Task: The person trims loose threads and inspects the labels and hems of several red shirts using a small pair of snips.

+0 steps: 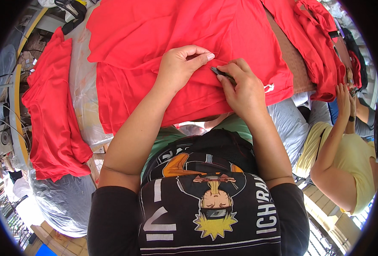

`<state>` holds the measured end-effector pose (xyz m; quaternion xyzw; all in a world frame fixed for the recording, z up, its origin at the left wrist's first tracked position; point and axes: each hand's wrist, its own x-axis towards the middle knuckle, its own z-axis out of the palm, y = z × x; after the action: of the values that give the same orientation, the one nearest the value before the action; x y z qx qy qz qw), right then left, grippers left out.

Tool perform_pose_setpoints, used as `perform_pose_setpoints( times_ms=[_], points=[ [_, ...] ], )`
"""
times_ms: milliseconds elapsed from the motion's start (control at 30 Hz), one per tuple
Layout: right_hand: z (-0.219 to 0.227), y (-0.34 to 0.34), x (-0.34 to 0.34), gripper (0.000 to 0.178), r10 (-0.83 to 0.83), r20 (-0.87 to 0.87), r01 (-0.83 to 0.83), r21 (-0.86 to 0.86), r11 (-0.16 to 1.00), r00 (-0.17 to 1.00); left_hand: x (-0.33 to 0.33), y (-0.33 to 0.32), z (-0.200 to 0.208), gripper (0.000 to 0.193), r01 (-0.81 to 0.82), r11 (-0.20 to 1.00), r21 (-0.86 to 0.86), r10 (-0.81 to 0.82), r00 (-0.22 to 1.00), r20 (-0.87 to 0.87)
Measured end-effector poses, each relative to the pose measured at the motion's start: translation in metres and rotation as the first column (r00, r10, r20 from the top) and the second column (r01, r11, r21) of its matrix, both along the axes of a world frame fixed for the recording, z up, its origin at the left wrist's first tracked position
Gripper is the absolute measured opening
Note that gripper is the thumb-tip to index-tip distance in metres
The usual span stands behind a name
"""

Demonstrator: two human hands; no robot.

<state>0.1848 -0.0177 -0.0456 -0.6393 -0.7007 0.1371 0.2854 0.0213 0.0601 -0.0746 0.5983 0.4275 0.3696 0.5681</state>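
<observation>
Red cloth garments (138, 34) lie spread over the table before me. Above them my left hand (181, 67) is closed in a pinch, thumb against forefinger, on a thin red thread (217, 53) that leads off past the fingertips. Close by on the right, my right hand (243, 87) grips a small dark pair of thread snips (217, 71). Its blade tips point left toward the cloth just below the left fingertips, apart from them. Most of the snips' body is hidden by the fingers. A white drawstring end (269, 88) shows beside my right hand.
Another red garment (52, 111) hangs at the left over plastic-covered bundles (65, 205). Machinery with a yellow edge (15, 106) stands at far left. At the right, a person in yellow (342, 166) works near more red garments (314, 47). Brown tabletop (293, 55) shows between the piles.
</observation>
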Motion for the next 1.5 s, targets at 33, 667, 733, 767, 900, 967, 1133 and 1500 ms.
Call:
perform_pose_setpoints(
  times_ms=[33, 667, 733, 767, 900, 967, 1133, 1500],
  points=[
    [0.000, 0.000, 0.000, 0.013, 0.004, -0.001, -0.004, 0.010, 1.000, 1.000, 0.000, 0.000, 0.000, 0.016, -0.001, 1.000, -0.001, 0.001, 1.000, -0.001],
    [0.000, 0.002, -0.004, 0.011, 0.001, 0.038, -0.002, 0.043, 0.999, 0.999, 0.001, 0.001, -0.003, 0.016, -0.005, 1.000, -0.006, 0.005, 1.000, 0.012],
    [-0.001, 0.002, -0.006, 0.012, 0.006, 0.025, -0.008, 0.055, 0.998, 1.000, 0.002, 0.000, -0.002, 0.016, -0.010, 1.000, -0.002, 0.010, 1.000, 0.003],
    [-0.001, 0.002, -0.006, 0.012, 0.006, 0.021, -0.008, 0.057, 0.998, 1.000, 0.002, 0.000, -0.001, 0.016, -0.010, 1.000, -0.002, 0.010, 1.000, -0.003],
    [-0.003, 0.003, -0.008, 0.012, 0.025, 0.028, -0.027, 0.063, 0.998, 0.999, 0.002, 0.000, -0.002, 0.016, -0.027, 0.999, 0.018, 0.027, 1.000, -0.007],
    [-0.001, 0.002, -0.007, 0.012, 0.029, 0.037, -0.031, 0.035, 0.999, 0.999, 0.002, 0.002, -0.003, 0.017, -0.043, 0.999, 0.018, 0.043, 0.999, 0.021],
    [-0.001, 0.000, -0.001, 0.013, 0.018, -0.100, -0.014, 0.034, 0.999, 0.995, 0.001, 0.003, 0.001, 0.020, -0.056, 0.996, -0.068, 0.064, 0.991, 0.121],
    [-0.005, 0.005, 0.003, 0.016, 0.009, -0.115, -0.006, 0.032, 0.999, 0.993, 0.000, 0.005, 0.001, 0.020, -0.053, 0.991, -0.121, 0.069, 0.989, 0.134]
  ],
)
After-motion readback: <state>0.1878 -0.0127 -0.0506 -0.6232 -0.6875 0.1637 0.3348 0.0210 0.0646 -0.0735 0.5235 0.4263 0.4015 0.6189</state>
